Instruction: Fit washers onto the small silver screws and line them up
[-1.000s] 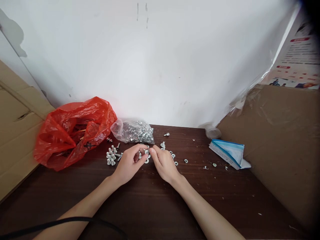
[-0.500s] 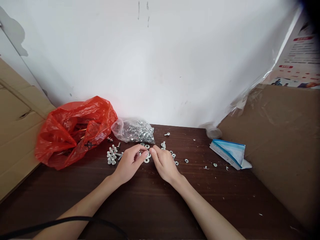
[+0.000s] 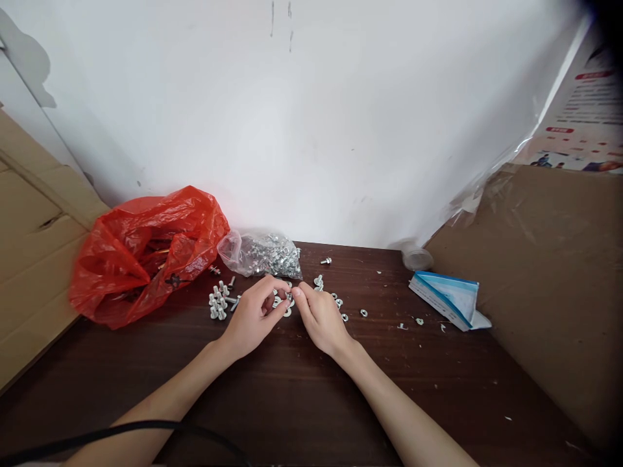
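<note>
My left hand [image 3: 254, 316] and my right hand [image 3: 322, 318] meet fingertip to fingertip above the dark table. Between the left thumb and index finger is a small metal piece [image 3: 289, 296], partly hidden. The right fingers are curled with the thumb on top, and what they pinch is too hidden to make out. Flat washers [image 3: 287, 312] lie under and between the hands. Left of my left hand stands a group of bolts [image 3: 217, 302]. Several nuts [image 3: 344, 318] are scattered to the right of my right hand, and a few bolts [image 3: 318, 281] lie just behind it.
A red plastic bag [image 3: 146, 259] is at the left, beside a clear bag of small metal parts [image 3: 272, 255]. On the right are a blue and white packet [image 3: 445, 298] and a clear round container [image 3: 417, 258]. A black cable [image 3: 146, 425] crosses the left forearm.
The left index finger and thumb have spread slightly, so more of the small metal piece and the washers shows. My right hand has hardly moved.
</note>
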Tool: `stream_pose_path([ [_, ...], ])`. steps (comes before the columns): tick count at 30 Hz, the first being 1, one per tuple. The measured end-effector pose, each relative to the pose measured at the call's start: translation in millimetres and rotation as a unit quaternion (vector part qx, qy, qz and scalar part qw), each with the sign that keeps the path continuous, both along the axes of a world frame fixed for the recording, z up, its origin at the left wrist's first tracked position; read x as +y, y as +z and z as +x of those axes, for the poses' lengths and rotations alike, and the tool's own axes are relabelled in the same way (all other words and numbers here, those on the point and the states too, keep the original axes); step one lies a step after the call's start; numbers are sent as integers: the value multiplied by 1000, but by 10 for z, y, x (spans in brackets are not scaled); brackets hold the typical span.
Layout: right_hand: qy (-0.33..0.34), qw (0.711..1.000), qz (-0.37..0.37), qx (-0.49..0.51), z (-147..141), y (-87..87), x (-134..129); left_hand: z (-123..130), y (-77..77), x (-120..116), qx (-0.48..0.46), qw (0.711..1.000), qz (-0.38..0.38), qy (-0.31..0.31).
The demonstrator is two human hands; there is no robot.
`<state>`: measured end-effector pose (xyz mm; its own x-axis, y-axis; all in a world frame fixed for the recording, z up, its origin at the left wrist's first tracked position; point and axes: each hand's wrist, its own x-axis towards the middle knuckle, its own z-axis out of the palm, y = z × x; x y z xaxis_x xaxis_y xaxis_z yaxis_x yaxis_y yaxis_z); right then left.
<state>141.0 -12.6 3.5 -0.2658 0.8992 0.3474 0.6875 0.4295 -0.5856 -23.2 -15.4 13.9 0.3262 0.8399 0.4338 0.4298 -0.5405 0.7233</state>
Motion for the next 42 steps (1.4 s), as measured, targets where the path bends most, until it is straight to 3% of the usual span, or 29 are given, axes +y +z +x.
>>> stream_pose_path([
  [7, 5, 1000, 6, 1, 3, 5, -5, -13, -41, 9, -23, 1000, 12, -15],
  [15, 7, 1000, 1, 3, 10, 1, -11, 8, -35, -9, -7, 997, -75, -12],
  [28, 7, 1000, 7, -5, 2, -7, -4, 13, 1, 17, -16, 994, -109, -21],
  [38, 8, 1000, 6, 6, 8, -10, -2, 15, -3, 2, -13, 999, -37, 1],
  [42, 11, 1000, 6, 7, 4, -11, -2, 5, -37, 2, -23, 999, -42, -3],
])
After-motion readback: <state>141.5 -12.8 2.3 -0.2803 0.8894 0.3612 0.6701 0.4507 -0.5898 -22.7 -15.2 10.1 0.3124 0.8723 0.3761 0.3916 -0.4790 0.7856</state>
